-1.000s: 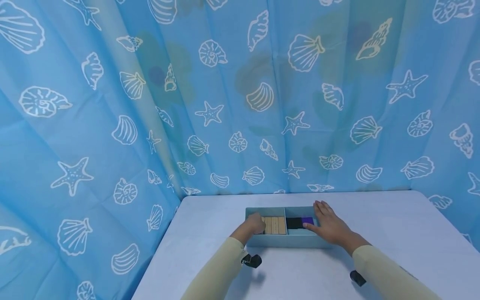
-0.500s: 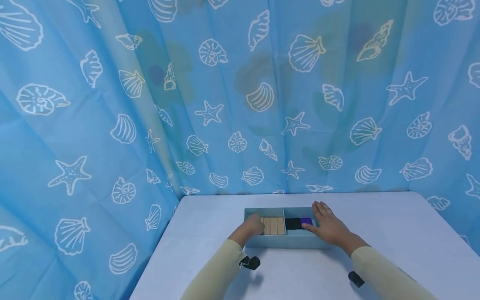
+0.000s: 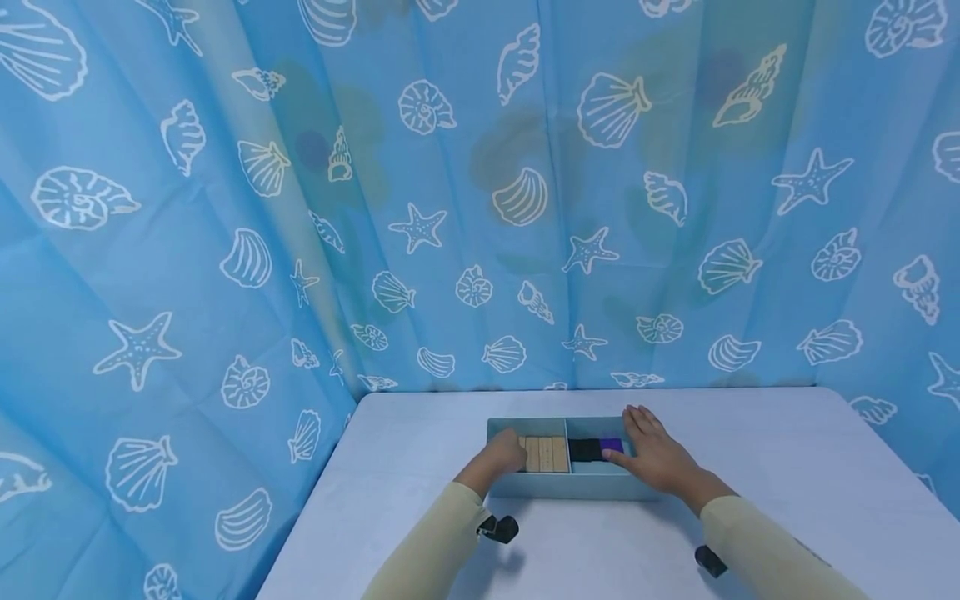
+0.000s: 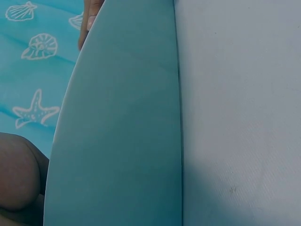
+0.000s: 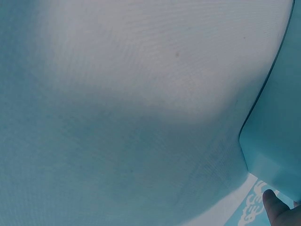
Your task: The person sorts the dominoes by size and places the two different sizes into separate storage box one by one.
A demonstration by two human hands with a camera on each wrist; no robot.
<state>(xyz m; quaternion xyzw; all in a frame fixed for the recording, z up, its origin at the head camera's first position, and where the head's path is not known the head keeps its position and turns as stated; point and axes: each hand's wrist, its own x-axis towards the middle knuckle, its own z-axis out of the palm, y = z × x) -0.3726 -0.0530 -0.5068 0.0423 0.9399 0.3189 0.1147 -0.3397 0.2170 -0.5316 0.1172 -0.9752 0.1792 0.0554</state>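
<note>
A light blue box point(image 3: 577, 487) with two compartments stands on the white table. My left hand point(image 3: 502, 454) reaches down into its left compartment, beside a row of several light wooden blocks point(image 3: 546, 454). Its fingertips are hidden, so I cannot tell whether they hold anything. My right hand point(image 3: 660, 450) rests at the box's right end, fingers straight along the rim and thumb inside by a purple piece point(image 3: 612, 448). Next to that lies a black piece point(image 3: 585, 450). The left wrist view has the box's side wall point(image 4: 122, 117) across it, with part of my left hand point(image 4: 19, 172) at the edge.
A thin divider point(image 3: 567, 446) separates the two compartments. The white tabletop point(image 3: 600, 550) extends around the box. Behind and to the left hangs a blue curtain point(image 3: 450, 167) printed with shells and starfish. Black straps show at both wrists, below the pale sleeves point(image 3: 427, 546).
Both hands keep their places on the box. The whole scene shifts very slightly down and left in the head view.
</note>
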